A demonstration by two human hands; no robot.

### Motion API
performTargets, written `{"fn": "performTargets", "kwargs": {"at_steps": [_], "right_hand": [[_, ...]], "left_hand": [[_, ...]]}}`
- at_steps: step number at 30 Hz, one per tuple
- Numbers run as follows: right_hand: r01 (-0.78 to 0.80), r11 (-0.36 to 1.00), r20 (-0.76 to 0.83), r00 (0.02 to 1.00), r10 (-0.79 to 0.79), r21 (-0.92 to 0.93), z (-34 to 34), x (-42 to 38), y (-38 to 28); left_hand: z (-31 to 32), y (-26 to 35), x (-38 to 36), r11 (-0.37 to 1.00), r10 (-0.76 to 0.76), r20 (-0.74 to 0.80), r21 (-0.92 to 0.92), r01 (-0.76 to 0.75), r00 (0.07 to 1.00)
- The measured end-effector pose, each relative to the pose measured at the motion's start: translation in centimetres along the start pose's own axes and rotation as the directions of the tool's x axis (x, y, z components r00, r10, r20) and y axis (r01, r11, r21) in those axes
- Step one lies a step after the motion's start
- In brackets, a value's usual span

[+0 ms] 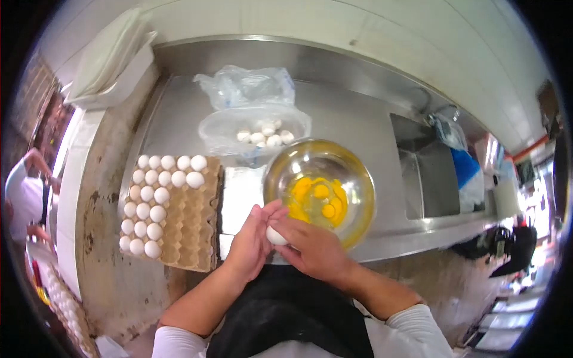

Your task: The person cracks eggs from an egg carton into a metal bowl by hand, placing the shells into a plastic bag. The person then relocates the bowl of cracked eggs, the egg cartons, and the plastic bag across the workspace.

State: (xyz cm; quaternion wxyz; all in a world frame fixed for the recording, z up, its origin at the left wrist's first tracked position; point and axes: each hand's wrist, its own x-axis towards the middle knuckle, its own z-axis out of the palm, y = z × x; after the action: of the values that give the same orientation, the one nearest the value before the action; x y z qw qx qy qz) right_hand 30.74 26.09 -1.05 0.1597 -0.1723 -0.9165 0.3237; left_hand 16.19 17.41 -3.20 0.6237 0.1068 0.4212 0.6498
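Observation:
A white egg sits between my two hands, just in front of the near rim of a steel bowl. My right hand is closed around the egg from the right, with its thumb below. From the left, my left hand cups the same egg, its fingers curving up behind; part of its grip is hidden. Inside the bowl lie several yellow yolks in clear egg white. To the left of my hands, a brown cardboard egg tray holds several white eggs on its left side and far rows, with bare hollows at the near right.
Behind the bowl, a clear plastic bag contains several eggshells, and another crumpled bag lies beyond. A sink is set in the steel counter at right. A white bin stands back left. Another person is at far left.

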Motion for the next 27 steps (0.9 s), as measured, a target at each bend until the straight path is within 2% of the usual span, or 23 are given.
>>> {"fn": "performTargets", "kwargs": {"at_steps": [1, 3, 4, 6, 7, 9, 12, 16, 18, 22, 24, 25, 27], "right_hand": [[-0.028, 1.000, -0.022, 0.999, 0.028, -0.004, 0.0, -1.1, 0.3], [-0.110, 0.994, -0.215, 0.971, 0.109, 0.010, 0.3, -4.4, 0.9], [-0.144, 0.990, -0.236, 0.961, 0.143, 0.014, 0.5, -6.5, 1.4], [-0.373, 0.922, -0.473, 0.796, 0.378, 0.109, 0.9, -10.9, 2.6], [-0.399, 0.910, -0.485, 0.777, 0.402, 0.114, 1.3, -12.8, 3.2], [-0.534, 0.787, -0.645, 0.490, 0.586, 0.309, 2.5, -16.3, 4.6], [-0.626, 0.722, -0.683, 0.392, 0.617, 0.293, 4.7, -19.7, 6.5], [-0.647, 0.713, -0.726, 0.349, 0.592, 0.270, 6.6, -21.0, 6.9], [-0.619, 0.779, -0.848, 0.356, 0.393, 0.101, 7.0, -20.9, 7.3], [-0.649, 0.744, -0.808, 0.348, 0.476, 0.158, 8.3, -21.1, 9.5], [-0.702, 0.712, -0.837, 0.393, 0.380, -0.006, 7.3, -20.7, 8.8], [-0.700, 0.714, -0.836, 0.393, 0.383, -0.002, 6.9, -20.1, 8.2], [-0.430, 0.794, -0.792, 0.244, 0.560, 0.429, 5.5, -18.1, 7.3]], "left_hand": [[0.6, -0.2, 0.1, 0.998, -0.031, 0.042, 0.061, 0.028, 0.999], [0.8, -0.9, 0.3, 0.985, -0.102, 0.107, 0.148, 0.085, 0.989], [0.9, -1.0, 0.4, 0.970, -0.089, 0.163, 0.238, 0.049, 0.983], [1.5, -0.7, 0.3, 0.943, -0.098, 0.224, 0.333, 0.018, 0.970], [1.6, -0.5, 0.4, 0.939, -0.128, 0.240, 0.343, 0.040, 0.962], [1.5, -0.4, 0.6, 0.927, -0.162, 0.247, 0.370, 0.062, 0.955], [1.6, -0.6, 0.8, 0.918, -0.190, 0.248, 0.388, 0.082, 0.950], [2.4, -0.1, 0.9, 0.907, -0.223, 0.284, 0.412, 0.091, 0.933], [2.8, -0.1, 0.8, 0.905, -0.235, 0.322, 0.416, 0.085, 0.917], [3.3, -0.3, 0.6, 0.867, -0.252, 0.289, 0.491, 0.083, 0.923], [3.2, -0.4, 0.7, 0.847, -0.252, 0.250, 0.524, 0.088, 0.935], [3.0, -0.6, 0.9, 0.843, -0.274, 0.247, 0.528, 0.108, 0.929], [2.9, -0.9, 1.4, 0.843, -0.279, 0.247, 0.526, 0.114, 0.928]]}}
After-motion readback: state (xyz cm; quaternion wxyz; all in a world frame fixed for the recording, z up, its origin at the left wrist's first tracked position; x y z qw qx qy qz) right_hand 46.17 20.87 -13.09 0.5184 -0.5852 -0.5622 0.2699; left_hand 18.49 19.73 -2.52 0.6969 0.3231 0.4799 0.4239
